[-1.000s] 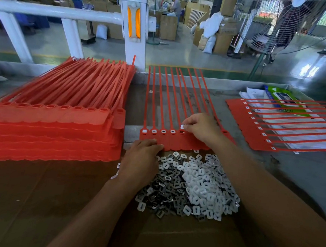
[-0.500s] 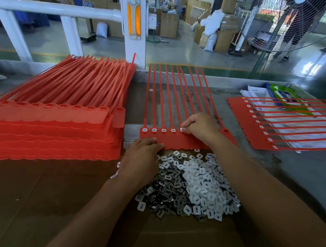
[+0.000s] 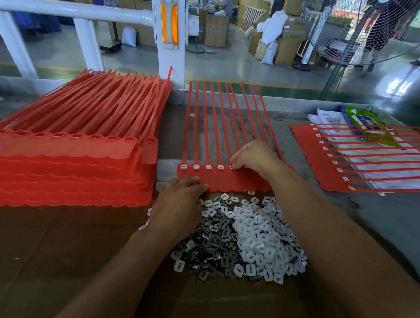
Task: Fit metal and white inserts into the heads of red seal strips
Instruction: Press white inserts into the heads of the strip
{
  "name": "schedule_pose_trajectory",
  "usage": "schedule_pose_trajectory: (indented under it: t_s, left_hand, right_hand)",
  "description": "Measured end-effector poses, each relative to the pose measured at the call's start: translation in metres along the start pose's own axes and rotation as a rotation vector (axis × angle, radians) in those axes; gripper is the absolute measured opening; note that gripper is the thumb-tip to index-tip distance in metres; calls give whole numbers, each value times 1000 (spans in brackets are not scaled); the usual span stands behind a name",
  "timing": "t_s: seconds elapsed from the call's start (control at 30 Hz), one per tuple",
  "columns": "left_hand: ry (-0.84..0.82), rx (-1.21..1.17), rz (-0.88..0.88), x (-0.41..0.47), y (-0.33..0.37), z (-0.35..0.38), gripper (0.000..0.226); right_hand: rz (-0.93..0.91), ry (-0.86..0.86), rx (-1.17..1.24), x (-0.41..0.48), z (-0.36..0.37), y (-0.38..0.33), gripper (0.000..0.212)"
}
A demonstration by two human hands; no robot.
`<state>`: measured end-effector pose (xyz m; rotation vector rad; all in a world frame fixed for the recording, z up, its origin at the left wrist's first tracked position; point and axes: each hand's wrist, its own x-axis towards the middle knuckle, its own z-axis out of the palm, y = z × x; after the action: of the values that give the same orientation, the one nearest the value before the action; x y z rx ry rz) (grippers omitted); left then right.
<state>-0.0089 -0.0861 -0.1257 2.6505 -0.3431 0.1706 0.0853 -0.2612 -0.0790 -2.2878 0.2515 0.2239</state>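
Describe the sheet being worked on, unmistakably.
Below the white post, between the tall red stack and the sideways sheet, lies one sheet of red seal strips. Only there the left hand rests while the right hand pinches a white insert.

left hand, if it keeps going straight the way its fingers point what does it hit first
The left hand points away from the person; its fingertips sit at the near edge of the middle strip's red heads, seemingly touching, so that comes first.
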Motion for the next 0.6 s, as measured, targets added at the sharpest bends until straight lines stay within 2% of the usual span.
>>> schedule_pose_trajectory:
  t_s: [0.3, 0.47, 0.6]
  left_hand:
    - [-4, 14, 8, 0, -1, 0, 47]
    - [12, 15, 11, 0, -1, 1, 46]
    - [7, 17, 15, 1, -2, 2, 47]
  right_hand:
    - [-106, 48, -92, -8, 4, 8, 11]
    - [-198, 18, 14, -21, -3, 19, 16]
    - [-323, 10, -178, -37, -14, 27, 18]
